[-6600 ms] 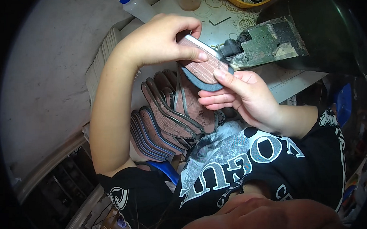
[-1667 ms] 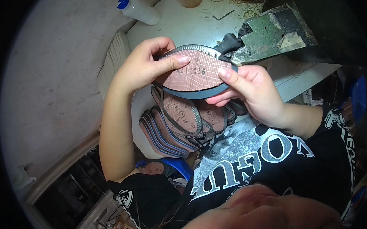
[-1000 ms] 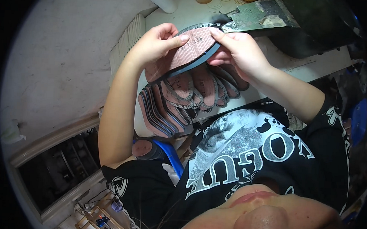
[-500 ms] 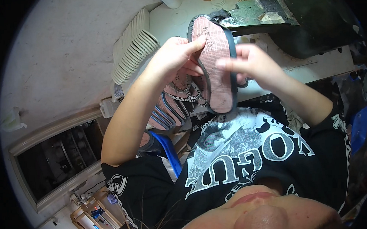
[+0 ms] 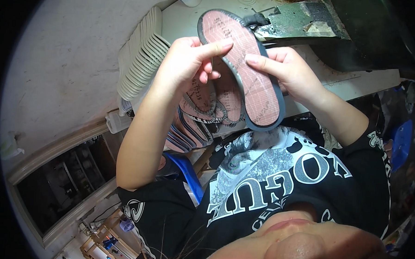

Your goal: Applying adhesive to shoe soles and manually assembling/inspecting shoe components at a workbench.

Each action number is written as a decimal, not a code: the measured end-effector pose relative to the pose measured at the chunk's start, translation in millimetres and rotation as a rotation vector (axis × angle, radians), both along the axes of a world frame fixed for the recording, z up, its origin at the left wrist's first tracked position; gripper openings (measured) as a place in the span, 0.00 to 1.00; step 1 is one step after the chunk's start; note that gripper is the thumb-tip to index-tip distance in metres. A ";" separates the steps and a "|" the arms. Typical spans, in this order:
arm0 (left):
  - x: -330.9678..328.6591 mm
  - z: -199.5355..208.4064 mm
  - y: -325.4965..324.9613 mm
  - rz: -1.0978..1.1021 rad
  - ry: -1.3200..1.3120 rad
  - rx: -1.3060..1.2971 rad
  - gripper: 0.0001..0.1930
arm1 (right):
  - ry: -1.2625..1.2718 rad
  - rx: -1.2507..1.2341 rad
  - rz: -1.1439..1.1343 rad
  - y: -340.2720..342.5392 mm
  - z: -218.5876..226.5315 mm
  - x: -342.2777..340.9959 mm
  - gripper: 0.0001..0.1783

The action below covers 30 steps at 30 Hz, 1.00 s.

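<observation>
A shoe insole (image 5: 260, 94) with a pink, grid-lined face and a dark edge is held up, tilted, above the table's front edge. My left hand (image 5: 188, 64) has its thumb on the insole's pink face near the upper left edge; some of its fingers are curled beside that edge. On the other side my right hand (image 5: 293, 70) pinches the insole's middle, thumb on the face and fingers mostly hidden behind. Below and left of it lie several similar pink insoles (image 5: 199, 99), partly overlapping and partly covered by my left hand.
Along the wall leans a row of pale, nested sole-shaped pieces (image 5: 143, 57). A green, worn metal machine part (image 5: 309, 18) stands on the white table (image 5: 186, 22) at the far right. Beside my left elbow is a blue object (image 5: 187, 172). A dark framed opening (image 5: 66, 179) is at left.
The insole has tilted, its upper end moving left and its lower end right. My right hand, blurred beside it before, now grips its edge. My left hand has shifted slightly left.
</observation>
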<state>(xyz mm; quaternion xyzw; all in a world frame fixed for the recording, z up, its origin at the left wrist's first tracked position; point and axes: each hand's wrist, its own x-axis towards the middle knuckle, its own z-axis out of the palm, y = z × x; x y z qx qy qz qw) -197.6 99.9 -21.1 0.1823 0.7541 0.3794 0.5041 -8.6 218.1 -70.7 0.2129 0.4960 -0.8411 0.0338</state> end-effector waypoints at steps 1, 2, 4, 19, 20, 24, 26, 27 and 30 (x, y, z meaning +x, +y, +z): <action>0.3 0.5 1.5 0.020 0.014 0.024 0.22 | 0.033 -0.069 -0.052 -2.9 3.4 1.1 0.16; 0.1 0.6 2.2 0.039 0.028 0.048 0.22 | 0.032 -0.070 -0.051 -5.9 0.6 4.9 0.16; -1.1 -0.6 3.5 0.030 0.028 0.051 0.22 | -0.007 0.057 -0.020 -11.7 -11.1 18.8 0.15; -53.0 29.7 53.8 -0.452 0.332 -0.243 0.36 | 0.156 -0.296 -0.197 -41.5 20.7 32.2 0.18; -55.0 30.2 55.0 -0.458 0.341 -0.236 0.36 | 0.165 -0.289 -0.204 -41.2 22.8 30.7 0.18; -49.1 42.8 64.7 -0.813 0.740 0.421 0.32 | 0.224 -0.299 -0.239 -42.9 28.4 28.0 0.18; -34.7 48.3 75.5 -0.996 0.602 0.539 0.24 | 0.218 -0.307 -0.277 -44.3 29.2 27.5 0.18; -30.5 56.5 79.1 -1.138 0.702 0.506 0.22 | 0.228 -0.302 -0.284 -45.3 31.5 27.7 0.18; -13.7 59.4 74.2 -1.162 0.717 0.462 0.17 | 0.193 -0.330 -0.308 -45.3 41.7 32.9 0.20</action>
